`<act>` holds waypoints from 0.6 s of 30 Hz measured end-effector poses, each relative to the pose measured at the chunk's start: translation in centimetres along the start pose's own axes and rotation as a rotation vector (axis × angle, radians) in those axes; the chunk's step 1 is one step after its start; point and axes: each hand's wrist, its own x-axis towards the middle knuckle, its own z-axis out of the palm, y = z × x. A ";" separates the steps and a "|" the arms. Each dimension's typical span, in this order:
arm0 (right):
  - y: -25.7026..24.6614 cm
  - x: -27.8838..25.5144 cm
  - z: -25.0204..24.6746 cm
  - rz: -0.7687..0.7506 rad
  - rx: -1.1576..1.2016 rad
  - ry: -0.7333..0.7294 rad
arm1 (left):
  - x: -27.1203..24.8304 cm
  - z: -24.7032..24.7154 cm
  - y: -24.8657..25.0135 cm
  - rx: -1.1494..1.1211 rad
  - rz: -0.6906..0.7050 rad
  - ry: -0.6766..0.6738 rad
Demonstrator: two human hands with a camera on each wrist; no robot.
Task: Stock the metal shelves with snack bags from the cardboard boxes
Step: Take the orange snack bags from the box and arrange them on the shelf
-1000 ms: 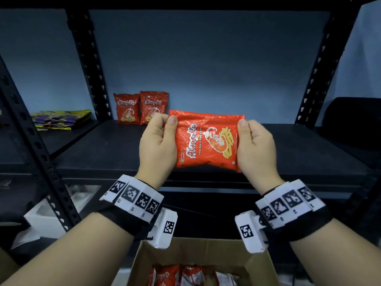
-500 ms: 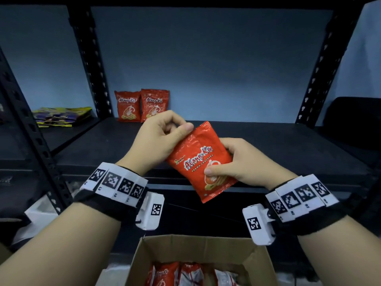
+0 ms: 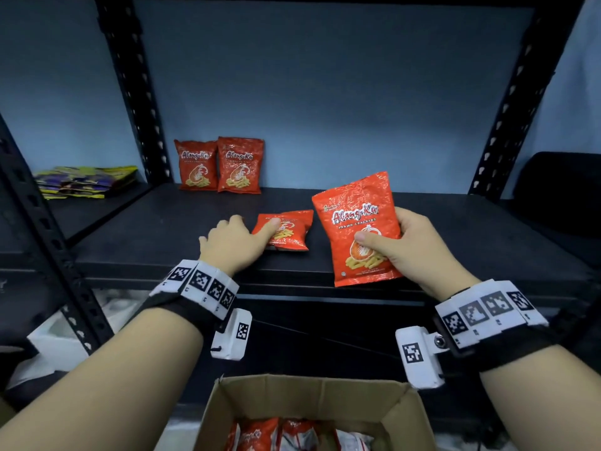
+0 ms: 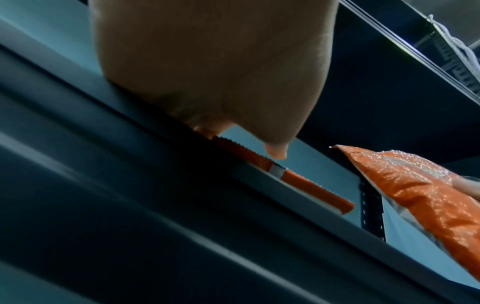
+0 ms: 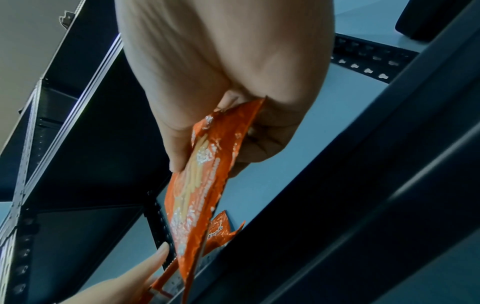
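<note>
Second bag (image 3: 283, 230) now shelved — box (image 3: 312, 398) below.

Both bare forearms reach forward from the near edge, each wrist wrapped in a black band with white marker tiles. The left hand (image 3: 234, 242) lies palm down, its fingers (image 3: 271, 226) stretched to the right and resting on a flat-lying snack bag (image 3: 287, 234). The right hand (image 3: 403, 244) is held higher and to the right, thumb (image 3: 369, 239) across the front of an upright snack bag (image 3: 357, 222), fingers curled behind it in a firm grip
</note>
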 end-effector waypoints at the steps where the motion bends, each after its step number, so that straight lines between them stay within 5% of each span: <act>1: 0.1 0.0 0.0 -0.001 -0.001 -0.003 | 0.0 0.1 0.3 0.048 -0.012 -0.014; 7: 0.2 -0.3 0.0 -0.012 -0.023 -0.013 | -0.3 0.1 -0.1 -0.016 0.023 -0.109; 18: 0.4 -1.3 1.7 -0.001 -0.012 -0.016 | -2.7 0.0 0.0 -0.687 0.155 -0.122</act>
